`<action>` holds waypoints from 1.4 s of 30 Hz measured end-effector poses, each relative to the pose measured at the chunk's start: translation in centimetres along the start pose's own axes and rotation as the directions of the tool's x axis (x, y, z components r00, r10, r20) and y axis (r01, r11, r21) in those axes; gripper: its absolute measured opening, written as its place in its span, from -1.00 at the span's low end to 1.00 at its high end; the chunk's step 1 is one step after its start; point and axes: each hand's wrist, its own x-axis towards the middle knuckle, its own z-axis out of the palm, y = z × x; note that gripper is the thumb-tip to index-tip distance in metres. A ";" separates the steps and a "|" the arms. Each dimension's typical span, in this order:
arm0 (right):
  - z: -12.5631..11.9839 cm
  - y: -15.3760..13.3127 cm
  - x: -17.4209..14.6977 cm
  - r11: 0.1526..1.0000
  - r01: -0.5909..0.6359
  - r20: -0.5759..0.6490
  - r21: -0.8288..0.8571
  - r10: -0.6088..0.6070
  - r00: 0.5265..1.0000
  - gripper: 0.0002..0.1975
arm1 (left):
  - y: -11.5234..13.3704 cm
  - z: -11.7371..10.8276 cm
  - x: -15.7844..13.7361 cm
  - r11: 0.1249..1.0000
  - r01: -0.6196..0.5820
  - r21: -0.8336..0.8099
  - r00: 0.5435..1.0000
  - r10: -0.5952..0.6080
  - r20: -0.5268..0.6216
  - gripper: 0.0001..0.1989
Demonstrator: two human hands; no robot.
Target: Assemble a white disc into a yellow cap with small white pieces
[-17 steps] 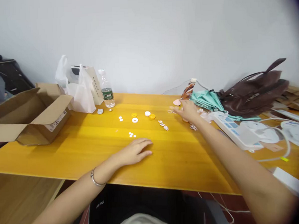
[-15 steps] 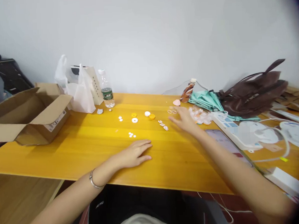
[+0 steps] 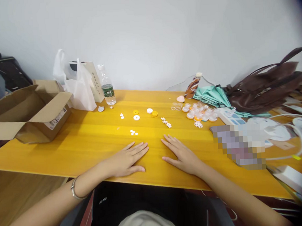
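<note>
Back from the far clutter, the right hand [image 3: 183, 155] lay flat and empty beside the left hand [image 3: 125, 159] on the yellow table [image 3: 92, 143], white discs [image 3: 133, 131] just ahead; bottle [image 3: 107, 85] label unreadable.

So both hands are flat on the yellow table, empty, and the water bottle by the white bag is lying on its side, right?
Not quite. The head view shows the water bottle standing upright beside the white bag. The rest holds: the left hand and right hand lie flat and empty on the yellow table.
</note>
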 end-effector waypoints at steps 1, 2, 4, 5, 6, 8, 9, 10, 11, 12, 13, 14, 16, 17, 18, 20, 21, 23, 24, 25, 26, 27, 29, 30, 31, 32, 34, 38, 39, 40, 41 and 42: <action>0.0 0.0 0.0 1.000 0.000 -0.004 0.002 0.000 1.000 -0.35 | -0.7 -0.7 0.0 1.000 -0.004 -0.020 0.999 0.004 -0.038 -0.39; 0.1 0.0 0.0 1.000 0.002 -0.008 0.005 -0.001 1.000 -0.37 | -1.6 -1.4 0.1 0.999 0.015 -0.038 0.994 -0.018 -0.105 -0.47; 0.2 0.1 -0.1 1.000 0.009 -0.018 0.016 -0.009 1.000 -0.41 | -4.2 -3.1 0.9 0.984 0.162 -0.078 0.920 -0.179 -0.348 -0.63; 0.2 0.2 -0.2 1.000 0.013 -0.022 0.021 -0.012 1.000 -0.42 | -5.7 -3.8 1.5 0.965 0.246 -0.096 0.859 -0.262 -0.440 -0.67; 0.3 0.2 -0.3 1.000 0.016 -0.026 0.026 -0.015 1.000 -0.43 | -7.2 -4.3 2.2 0.937 0.332 -0.104 0.794 -0.338 -0.505 -0.71; 0.3 0.3 -0.3 0.999 0.018 -0.034 0.034 -0.017 0.999 -0.45 | -10.0 -5.0 3.6 0.877 0.475 -0.069 0.722 -0.433 -0.539 -0.76; 0.3 0.4 -0.3 0.999 0.018 -0.037 0.038 -0.017 0.999 -0.45 | -11.1 -5.0 4.2 0.865 0.497 -0.062 0.708 -0.447 -0.547 -0.78; 0.3 0.4 -0.3 0.999 0.017 -0.041 0.041 -0.015 0.999 -0.46 | -12.0 -4.9 4.8 0.856 0.514 -0.055 0.701 -0.456 -0.548 -0.79; 0.3 0.4 -0.3 0.999 0.016 -0.041 0.043 -0.014 0.999 -0.46 | -12.7 -4.7 5.2 0.850 0.524 -0.049 0.699 -0.462 -0.546 -0.81; 0.2 0.4 -0.3 0.999 0.016 -0.040 0.045 -0.014 0.999 -0.46 | -13.2 -4.5 5.6 0.847 0.529 -0.049 0.697 -0.466 -0.544 -0.83; 0.2 0.4 -0.3 0.999 0.017 -0.038 0.046 -0.016 0.999 -0.46 | -13.6 -4.2 5.8 0.845 0.533 -0.048 0.697 -0.471 -0.541 -0.84; 0.2 0.4 -0.3 0.999 0.020 -0.035 0.045 -0.019 0.999 -0.46 | -13.8 -4.1 6.0 0.843 0.536 -0.049 0.696 -0.474 -0.539 -0.84; 0.2 0.4 -0.2 0.999 0.026 -0.026 0.037 -0.025 0.999 -0.46 | -13.7 -4.1 6.1 0.847 0.530 -0.053 0.700 -0.471 -0.537 -0.84; 0.2 0.4 -0.2 0.999 0.026 -0.021 0.030 -0.025 0.999 -0.45 | -13.4 -4.1 6.2 0.853 0.519 -0.055 0.705 -0.464 -0.536 -0.85; 0.1 0.4 -0.2 0.999 0.025 -0.019 0.024 -0.024 1.000 -0.45 | -12.8 -4.2 6.2 0.862 0.503 -0.058 0.713 -0.452 -0.535 -0.85; 0.1 0.4 -0.2 1.000 0.022 -0.017 0.017 -0.022 1.000 -0.46 | -10.9 -4.2 6.4 0.895 0.442 -0.063 0.749 -0.407 -0.522 -0.86; 0.1 0.4 -0.2 1.000 0.024 -0.019 0.018 -0.024 1.000 -0.46 | -9.6 -4.0 6.5 0.916 0.396 -0.067 0.775 -0.373 -0.510 -0.86; 0.2 0.4 -0.2 0.999 0.027 -0.025 0.025 -0.027 0.999 -0.47 | -6.5 -3.1 6.9 0.976 0.182 -0.116 0.865 -0.215 -0.452 -0.87; 0.2 0.4 -0.2 0.999 0.027 -0.026 0.028 -0.026 0.999 -0.47 | -4.9 -2.5 7.0 0.986 0.074 -0.152 0.896 -0.133 -0.424 -0.87; 0.2 0.4 -0.2 0.999 0.025 -0.027 0.028 -0.024 0.999 -0.47 | -3.5 -1.8 7.2 0.985 0.009 -0.173 0.915 -0.078 -0.395 -0.87; 0.2 0.4 -0.2 0.999 0.023 -0.027 0.028 -0.022 0.999 -0.47 | -2.3 -1.1 7.4 0.982 -0.024 -0.185 0.926 -0.048 -0.375 -0.87; 0.2 0.4 -0.3 0.999 0.021 -0.027 0.028 -0.020 0.999 -0.47 | -1.3 -0.5 7.5 0.979 -0.046 -0.200 0.935 -0.028 -0.353 -0.87; 0.2 0.4 -0.3 0.999 0.019 -0.025 0.029 -0.018 1.000 -0.47 | -0.3 0.2 7.5 0.973 -0.046 -0.227 0.946 -0.030 -0.323 -0.87; 0.3 0.4 -0.3 0.999 0.018 -0.024 0.031 -0.018 1.000 -0.47 | -0.2 0.2 7.5 0.970 -0.038 -0.240 0.948 -0.041 -0.315 -0.88; 0.3 0.4 -0.3 0.999 0.017 -0.025 0.034 -0.016 1.000 -0.47 | -0.4 0.1 7.5 0.968 -0.027 -0.251 0.948 -0.055 -0.314 -0.87; 0.3 0.4 -0.3 0.999 0.015 -0.024 0.038 -0.014 1.000 -0.47 | -0.7 -0.2 7.4 0.966 -0.014 -0.258 0.943 -0.073 -0.324 -0.85; 0.3 0.5 -0.3 0.999 0.013 -0.027 0.047 -0.011 1.000 -0.46 | -2.1 -1.2 7.4 0.966 0.037 -0.255 0.914 -0.136 -0.382 -0.79; 0.2 0.5 -0.3 0.998 0.015 -0.025 0.064 -0.013 1.000 -0.46 | -6.2 -2.9 8.3 0.933 0.318 -0.168 0.768 -0.357 -0.531 -0.76; 0.2 0.5 -0.3 0.998 0.016 -0.026 0.066 -0.014 1.000 -0.46 | -7.2 -3.0 8.7 0.908 0.395 -0.139 0.745 -0.406 -0.529 -0.73; 0.2 0.5 -0.3 0.997 0.018 -0.029 0.070 -0.016 0.999 -0.46 | -8.2 -3.1 9.1 0.894 0.428 -0.134 0.732 -0.430 -0.528 -0.71; 0.2 0.5 -0.3 0.997 0.019 -0.035 0.075 -0.016 0.999 -0.46 | -9.0 -3.1 9.6 0.884 0.448 -0.130 0.727 -0.445 -0.523 -0.70; 0.2 0.5 -0.4 0.997 0.021 -0.042 0.080 -0.018 0.999 -0.46 | -9.7 -3.0 10.0 0.880 0.457 -0.130 0.726 -0.453 -0.517 -0.71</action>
